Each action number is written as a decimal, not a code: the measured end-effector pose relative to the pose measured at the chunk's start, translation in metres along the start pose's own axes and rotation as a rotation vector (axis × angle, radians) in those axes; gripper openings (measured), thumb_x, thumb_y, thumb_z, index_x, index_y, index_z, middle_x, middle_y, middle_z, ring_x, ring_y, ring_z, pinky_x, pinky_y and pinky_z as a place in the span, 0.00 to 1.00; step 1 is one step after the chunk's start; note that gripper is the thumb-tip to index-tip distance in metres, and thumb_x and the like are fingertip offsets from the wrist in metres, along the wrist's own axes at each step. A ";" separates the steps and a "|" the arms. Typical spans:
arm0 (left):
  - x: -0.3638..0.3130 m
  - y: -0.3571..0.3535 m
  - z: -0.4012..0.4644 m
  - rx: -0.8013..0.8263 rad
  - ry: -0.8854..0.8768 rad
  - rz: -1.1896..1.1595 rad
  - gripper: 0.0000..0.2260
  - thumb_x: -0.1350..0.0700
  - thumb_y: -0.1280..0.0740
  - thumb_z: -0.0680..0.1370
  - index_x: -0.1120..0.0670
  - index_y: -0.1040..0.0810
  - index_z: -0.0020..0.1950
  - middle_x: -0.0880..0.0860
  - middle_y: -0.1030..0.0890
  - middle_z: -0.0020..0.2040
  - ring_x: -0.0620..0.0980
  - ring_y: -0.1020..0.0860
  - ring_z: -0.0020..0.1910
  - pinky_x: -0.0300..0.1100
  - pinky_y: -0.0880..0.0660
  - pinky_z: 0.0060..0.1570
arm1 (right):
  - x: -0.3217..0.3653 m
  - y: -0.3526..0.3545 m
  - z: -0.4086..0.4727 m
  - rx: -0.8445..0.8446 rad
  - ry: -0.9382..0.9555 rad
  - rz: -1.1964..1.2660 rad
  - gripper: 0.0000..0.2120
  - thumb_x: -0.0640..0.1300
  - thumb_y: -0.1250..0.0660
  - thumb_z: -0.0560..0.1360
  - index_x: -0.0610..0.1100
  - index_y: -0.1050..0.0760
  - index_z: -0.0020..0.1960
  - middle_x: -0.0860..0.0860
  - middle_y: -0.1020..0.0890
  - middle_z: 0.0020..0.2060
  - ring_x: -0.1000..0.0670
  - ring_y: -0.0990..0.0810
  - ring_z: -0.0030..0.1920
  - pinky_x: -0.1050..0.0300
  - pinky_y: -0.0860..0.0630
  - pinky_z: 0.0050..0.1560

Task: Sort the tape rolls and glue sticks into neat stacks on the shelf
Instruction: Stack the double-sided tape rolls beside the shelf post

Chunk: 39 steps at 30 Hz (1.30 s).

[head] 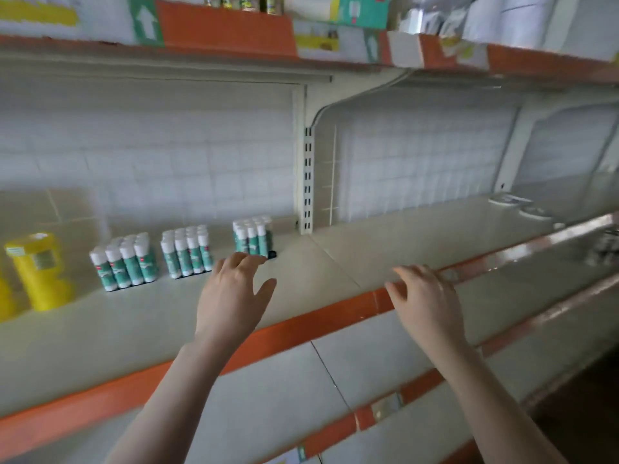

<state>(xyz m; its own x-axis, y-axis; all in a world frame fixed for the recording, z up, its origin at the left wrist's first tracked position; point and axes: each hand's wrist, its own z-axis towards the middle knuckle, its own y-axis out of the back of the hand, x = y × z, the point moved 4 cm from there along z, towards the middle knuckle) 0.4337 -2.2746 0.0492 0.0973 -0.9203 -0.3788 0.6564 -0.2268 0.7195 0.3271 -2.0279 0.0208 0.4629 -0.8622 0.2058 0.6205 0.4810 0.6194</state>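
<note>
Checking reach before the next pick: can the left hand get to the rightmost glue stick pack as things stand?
Probably yes. The left hand is open, fingertips just short of the rightmost glue stick pack, with only bare shelf between them. The right hand rests on the shelf edge, well clear of it.

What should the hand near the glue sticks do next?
Probably reach a little further and grip the rightmost pack of white-capped green glue sticks. The left hand hovers open just in front of it, and that pack stands further back than the two other packs.
</note>
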 end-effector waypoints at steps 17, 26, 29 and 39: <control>-0.274 -0.255 0.111 0.117 -0.146 -0.131 0.17 0.50 0.32 0.75 0.53 0.24 0.62 0.51 0.24 0.61 0.53 0.28 0.60 0.47 0.28 0.53 | -0.370 -0.008 0.084 0.045 -0.181 -0.164 0.08 0.41 0.30 0.71 0.41 0.20 0.50 0.43 0.18 0.42 0.39 0.20 0.42 0.44 0.23 0.43; -0.356 -0.364 0.203 0.132 -0.111 -0.145 0.17 0.49 0.33 0.75 0.51 0.25 0.63 0.47 0.25 0.61 0.49 0.30 0.62 0.44 0.29 0.52 | -0.525 -0.070 0.190 0.002 -0.182 -0.196 0.07 0.35 0.25 0.64 0.38 0.20 0.41 0.39 0.21 0.34 0.37 0.21 0.35 0.47 0.24 0.37; -0.380 -0.391 0.226 0.133 -0.092 -0.119 0.17 0.49 0.33 0.76 0.51 0.25 0.63 0.47 0.26 0.62 0.49 0.30 0.62 0.44 0.30 0.53 | -0.561 -0.086 0.225 -0.009 -0.146 -0.181 0.07 0.36 0.26 0.65 0.39 0.19 0.43 0.39 0.21 0.34 0.37 0.21 0.35 0.47 0.24 0.37; -0.462 -0.493 0.273 0.065 0.112 0.057 0.18 0.50 0.33 0.76 0.52 0.26 0.64 0.48 0.26 0.62 0.50 0.30 0.62 0.42 0.32 0.55 | -0.698 -0.173 0.335 0.131 0.093 0.021 0.03 0.36 0.29 0.68 0.38 0.19 0.42 0.38 0.20 0.35 0.37 0.22 0.36 0.46 0.23 0.38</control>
<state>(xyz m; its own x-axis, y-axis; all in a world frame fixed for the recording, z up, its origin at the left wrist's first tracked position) -0.1387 -1.8242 0.0287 0.2182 -0.8918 -0.3963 0.5982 -0.1986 0.7764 -0.3153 -1.5622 0.0242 0.5354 -0.8307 0.1526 0.5247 0.4687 0.7107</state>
